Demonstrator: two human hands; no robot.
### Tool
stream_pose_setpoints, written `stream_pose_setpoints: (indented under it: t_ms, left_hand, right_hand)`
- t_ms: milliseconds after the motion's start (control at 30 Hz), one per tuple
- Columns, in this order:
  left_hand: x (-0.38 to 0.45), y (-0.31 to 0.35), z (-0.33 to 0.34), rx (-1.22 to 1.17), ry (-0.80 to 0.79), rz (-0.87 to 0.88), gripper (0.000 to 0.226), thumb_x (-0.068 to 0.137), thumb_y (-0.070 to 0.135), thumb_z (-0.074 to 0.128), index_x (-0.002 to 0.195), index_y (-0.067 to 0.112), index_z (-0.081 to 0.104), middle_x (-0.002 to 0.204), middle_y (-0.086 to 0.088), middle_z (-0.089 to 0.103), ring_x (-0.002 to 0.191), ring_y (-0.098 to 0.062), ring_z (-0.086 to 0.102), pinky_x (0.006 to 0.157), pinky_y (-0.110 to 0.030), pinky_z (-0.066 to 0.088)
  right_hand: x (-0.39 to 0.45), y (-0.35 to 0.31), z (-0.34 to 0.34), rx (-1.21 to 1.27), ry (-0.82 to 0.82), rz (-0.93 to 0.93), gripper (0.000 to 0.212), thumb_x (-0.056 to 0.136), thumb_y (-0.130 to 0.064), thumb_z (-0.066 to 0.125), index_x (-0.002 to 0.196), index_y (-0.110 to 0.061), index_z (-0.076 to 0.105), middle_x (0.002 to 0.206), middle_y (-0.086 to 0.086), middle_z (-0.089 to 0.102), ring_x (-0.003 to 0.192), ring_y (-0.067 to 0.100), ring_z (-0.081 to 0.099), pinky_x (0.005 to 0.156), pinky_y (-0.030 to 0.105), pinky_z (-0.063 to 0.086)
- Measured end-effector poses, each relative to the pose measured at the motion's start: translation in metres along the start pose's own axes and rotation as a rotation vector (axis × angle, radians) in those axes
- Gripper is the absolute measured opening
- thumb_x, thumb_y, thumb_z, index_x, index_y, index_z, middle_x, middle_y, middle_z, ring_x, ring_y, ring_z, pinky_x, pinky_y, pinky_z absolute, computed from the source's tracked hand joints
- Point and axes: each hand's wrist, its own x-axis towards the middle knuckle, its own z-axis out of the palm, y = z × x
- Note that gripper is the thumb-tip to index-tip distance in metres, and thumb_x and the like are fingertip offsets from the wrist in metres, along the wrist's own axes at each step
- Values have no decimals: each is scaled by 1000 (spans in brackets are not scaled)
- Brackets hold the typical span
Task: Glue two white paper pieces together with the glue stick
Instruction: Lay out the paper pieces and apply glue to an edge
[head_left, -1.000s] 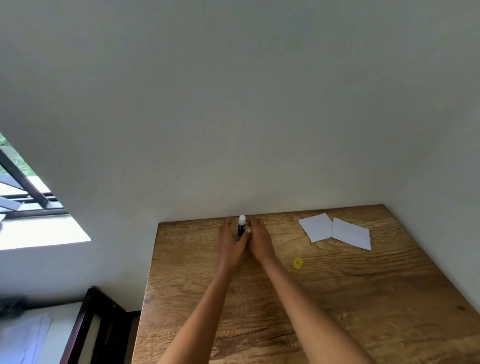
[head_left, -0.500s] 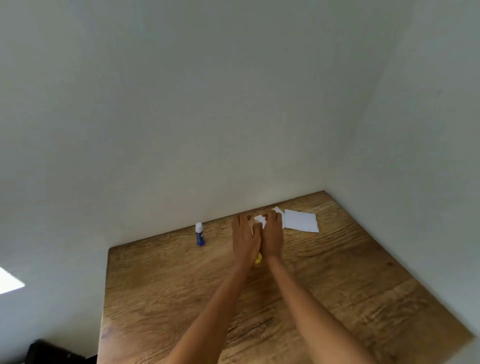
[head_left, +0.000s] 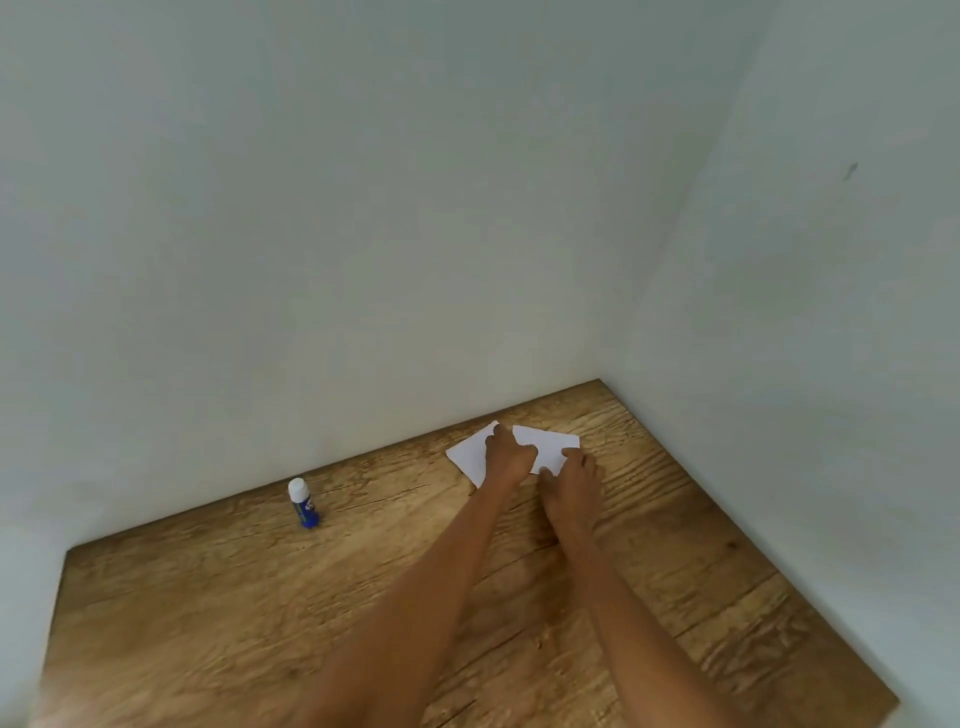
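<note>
Right of the glue stick (head_left: 303, 503), both arms reached out; left hand (head_left: 510, 457) and right hand (head_left: 574, 480) rested on the paper pieces (head_left: 545, 446), fingers flat, gripping nothing.

— Where does the head view look from?
— From above the near edge of the wooden table (head_left: 208, 623), facing forward and down into the wall corner (head_left: 675, 260).
— How near?
— Both forearms reach out from the bottom edge; the table's far edge sits mid-frame. It is the only view.
</note>
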Motion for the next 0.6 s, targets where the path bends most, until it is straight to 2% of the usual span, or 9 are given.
stream_pose_setpoints:
  t_ms: [67, 133, 200, 267, 333, 433, 500, 533, 600]
  left_hand:
    - [5, 2, 2, -39, 27, -47, 63, 88, 10, 55, 142, 3, 24, 138, -18, 42, 119, -30, 49, 85, -31, 44]
    - [8, 1, 1, -43, 66, -69, 59, 86, 11, 61, 137, 1, 33, 136, -17, 46, 120, -29, 49, 88, -31, 44]
    - [10, -3, 0, -34, 116, -42, 44, 84, 10, 65, 125, 1, 51, 128, -16, 57, 116, -27, 54, 87, -29, 44]
    - [7, -7, -3, 4, 154, 23, 24, 83, 10, 66, 105, 2, 68, 113, -13, 67, 106, -23, 61, 77, -25, 44]
    - [2, -12, -7, -11, 180, 59, 17, 84, 11, 66, 97, 2, 72, 106, -11, 71, 102, -21, 63, 76, -24, 42]
    - [-11, -23, -21, -151, 212, 65, 19, 87, 11, 62, 102, 2, 67, 113, -11, 67, 105, -24, 61, 83, -32, 51]
    - [-24, -30, -34, -254, 218, 68, 17, 90, 11, 55, 104, 3, 61, 110, -14, 64, 93, -26, 63, 62, -27, 53]
    - [-32, -34, -41, -302, 226, 77, 14, 92, 11, 52, 103, 4, 57, 105, -15, 63, 83, -24, 61, 51, -23, 49]
    - [-51, -45, -59, -400, 270, 103, 8, 93, 10, 47, 100, 9, 51, 98, -12, 59, 72, -18, 56, 42, -17, 43]
  right_hand:
    - [0, 2, 3, -8, 16, -9, 45, 88, -29, 57, 127, -11, 45, 133, 10, 47, 122, 25, 40, 101, 36, 35]
    - [0, 3, 4, 15, 17, 1, 44, 87, -28, 59, 126, -11, 46, 133, 10, 47, 121, 25, 41, 100, 36, 36]
    - [-1, 4, 3, 65, 15, 4, 43, 87, -25, 59, 126, -11, 46, 132, 11, 47, 121, 25, 42, 99, 36, 39]
    - [-3, 4, 1, 131, 45, 6, 42, 87, -22, 59, 126, -10, 46, 131, 13, 46, 120, 26, 43, 99, 39, 43]
    - [-6, 2, -2, 219, 97, 48, 42, 89, -20, 58, 127, -8, 46, 132, 16, 44, 119, 28, 44, 98, 39, 43]
    - [-14, -6, -7, 421, 93, 141, 44, 91, -18, 56, 131, -5, 44, 131, 17, 47, 116, 30, 48, 95, 40, 44]
    - [-22, -17, -10, 591, 25, 131, 42, 91, -20, 56, 129, -7, 46, 124, 13, 55, 106, 24, 54, 87, 34, 48]
    - [-28, -25, -11, 653, -8, 101, 40, 91, -20, 56, 128, -9, 48, 118, 9, 58, 101, 19, 54, 80, 29, 47]
    - [-42, -45, -12, 709, -70, 36, 36, 90, -23, 57, 124, -12, 53, 106, 2, 59, 94, 15, 55, 67, 19, 44]
